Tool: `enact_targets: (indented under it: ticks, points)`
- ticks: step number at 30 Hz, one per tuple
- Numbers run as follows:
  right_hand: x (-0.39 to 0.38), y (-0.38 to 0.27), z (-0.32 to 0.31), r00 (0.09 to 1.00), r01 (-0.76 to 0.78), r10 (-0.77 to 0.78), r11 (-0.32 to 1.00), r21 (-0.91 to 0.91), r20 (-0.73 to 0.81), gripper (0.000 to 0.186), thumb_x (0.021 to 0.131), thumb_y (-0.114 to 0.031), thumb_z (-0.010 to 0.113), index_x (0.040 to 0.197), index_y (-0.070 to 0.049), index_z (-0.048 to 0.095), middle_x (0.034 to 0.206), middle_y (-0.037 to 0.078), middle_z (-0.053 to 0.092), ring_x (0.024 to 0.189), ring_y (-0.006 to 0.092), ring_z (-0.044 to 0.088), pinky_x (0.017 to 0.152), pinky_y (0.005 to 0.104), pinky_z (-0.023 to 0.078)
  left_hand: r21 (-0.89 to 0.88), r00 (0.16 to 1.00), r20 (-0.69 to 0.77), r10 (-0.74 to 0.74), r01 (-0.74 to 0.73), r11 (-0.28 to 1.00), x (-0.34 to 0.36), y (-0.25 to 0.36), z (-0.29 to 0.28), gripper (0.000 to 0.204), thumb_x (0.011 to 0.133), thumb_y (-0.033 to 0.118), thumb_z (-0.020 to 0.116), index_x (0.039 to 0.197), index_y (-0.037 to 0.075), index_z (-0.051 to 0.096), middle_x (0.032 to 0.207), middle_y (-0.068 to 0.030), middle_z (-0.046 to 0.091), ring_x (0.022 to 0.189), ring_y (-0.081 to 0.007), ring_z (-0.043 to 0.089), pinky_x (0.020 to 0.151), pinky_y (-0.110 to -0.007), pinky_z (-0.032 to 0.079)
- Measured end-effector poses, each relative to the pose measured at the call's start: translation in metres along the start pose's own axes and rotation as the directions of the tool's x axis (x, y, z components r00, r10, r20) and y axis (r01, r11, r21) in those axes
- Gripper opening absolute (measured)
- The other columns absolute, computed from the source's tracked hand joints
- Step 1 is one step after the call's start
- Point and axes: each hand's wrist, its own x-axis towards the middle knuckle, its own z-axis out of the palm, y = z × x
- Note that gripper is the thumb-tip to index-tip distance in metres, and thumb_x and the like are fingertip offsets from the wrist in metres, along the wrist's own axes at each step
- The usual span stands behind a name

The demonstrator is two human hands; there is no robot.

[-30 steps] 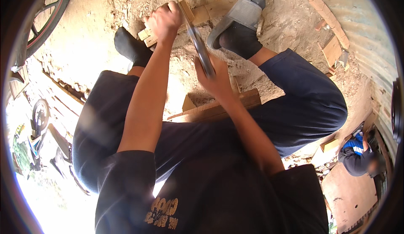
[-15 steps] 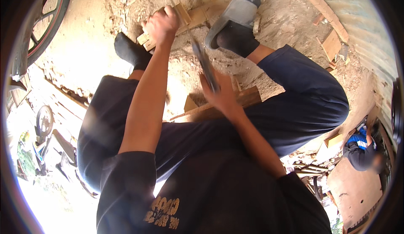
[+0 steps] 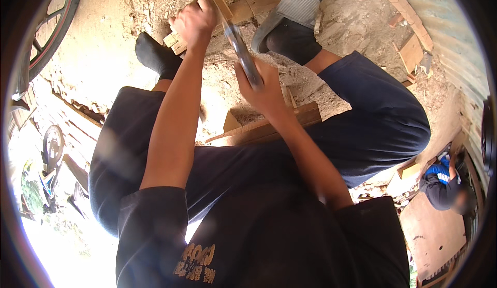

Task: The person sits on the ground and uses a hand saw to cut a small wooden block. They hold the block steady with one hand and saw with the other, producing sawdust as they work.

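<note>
My right hand [image 3: 263, 86] is wrapped round the dark grey handle of a saw [image 3: 241, 55]. Its thin blade runs up and left, passing beside a small wooden block [image 3: 221, 7]; motion blurs the handle. To the left, my left hand [image 3: 195, 23] is closed over a piece of wood, pressing close to the block. Its fingertips are partly hidden. Beneath lies a long wooden plank [image 3: 261, 2], set across the ground between my feet, with cut ends [image 3: 174, 42] showing below my left wrist.
My sandalled foot [image 3: 292, 13] rests at the plank's right side, my socked foot [image 3: 155, 55] at its left end. A thick board [image 3: 305, 116] lies near my lap. A wheel [image 3: 57, 29] stands far left; corrugated sheeting [image 3: 466, 44] lines the right. Another person [image 3: 442, 184] is at lower right.
My right hand has pushed the saw forward, up and slightly left. My left hand stays on the wood, shifted only a little in the picture.
</note>
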Motion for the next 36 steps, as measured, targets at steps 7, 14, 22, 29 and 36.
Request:
enact_targets:
  ticks: [7,14,22,29,36]
  points:
    - [-0.061,-0.040,-0.026,0.998,-0.060,0.060,0.998,-0.010,-0.005,0.014,0.092,-0.009,0.059,0.084,0.002,0.059,0.059,0.010,0.052,0.053,0.0112,0.053,0.052,0.0329,0.041,-0.083,0.992,-0.122,0.025,-0.035,0.996,-0.002,0.003,0.000,0.055,0.088,0.034,0.029,0.062,0.002,0.066,0.062,-0.0193,0.064,0.060,-0.0313,0.061,0.104,-0.051,0.033]
    - [-0.024,-0.035,-0.019,0.997,-0.032,0.040,0.993,-0.117,0.063,0.014,0.091,-0.008,0.062,0.083,0.002,0.057,0.061,0.010,0.050,0.055,0.0145,0.051,0.052,0.0340,0.040,-0.102,1.000,-0.023,-0.006,0.004,0.995,0.012,-0.007,0.018,0.057,0.090,0.036,0.030,0.062,0.003,0.066,0.065,-0.0202,0.065,0.068,-0.0319,0.063,0.107,-0.052,0.032]
    - [-0.085,-0.061,-0.043,0.981,-0.107,0.135,0.974,-0.197,0.136,0.008,0.090,-0.004,0.061,0.093,0.003,0.062,0.068,0.015,0.064,0.062,0.0195,0.066,0.054,0.0342,0.047,-0.068,1.000,-0.003,0.003,-0.003,0.998,0.007,-0.007,-0.002,0.059,0.091,0.037,0.028,0.076,-0.001,0.071,0.081,-0.0234,0.069,0.086,-0.0339,0.065,0.096,-0.048,0.036]
    - [-0.098,-0.014,-0.028,0.999,0.024,-0.029,0.989,-0.144,-0.029,0.009,0.089,-0.005,0.061,0.084,0.003,0.060,0.059,0.013,0.054,0.054,0.0150,0.055,0.050,0.0347,0.040,-0.116,0.999,0.037,-0.014,0.018,0.993,0.002,-0.003,-0.011,0.064,0.090,0.039,0.028,0.083,-0.007,0.071,0.085,-0.0282,0.068,0.085,-0.0356,0.067,0.110,-0.049,0.028]
    - [-0.008,0.010,0.002,0.996,-0.063,0.070,0.991,-0.121,0.053,0.010,0.089,-0.006,0.063,0.082,0.001,0.060,0.062,0.013,0.053,0.053,0.0234,0.054,0.050,0.0371,0.039,-0.059,0.985,0.168,-0.035,0.046,0.997,0.020,-0.007,-0.003,0.062,0.092,0.039,0.024,0.089,0.001,0.072,0.088,-0.0225,0.070,0.087,-0.0314,0.067,0.099,-0.046,0.034]
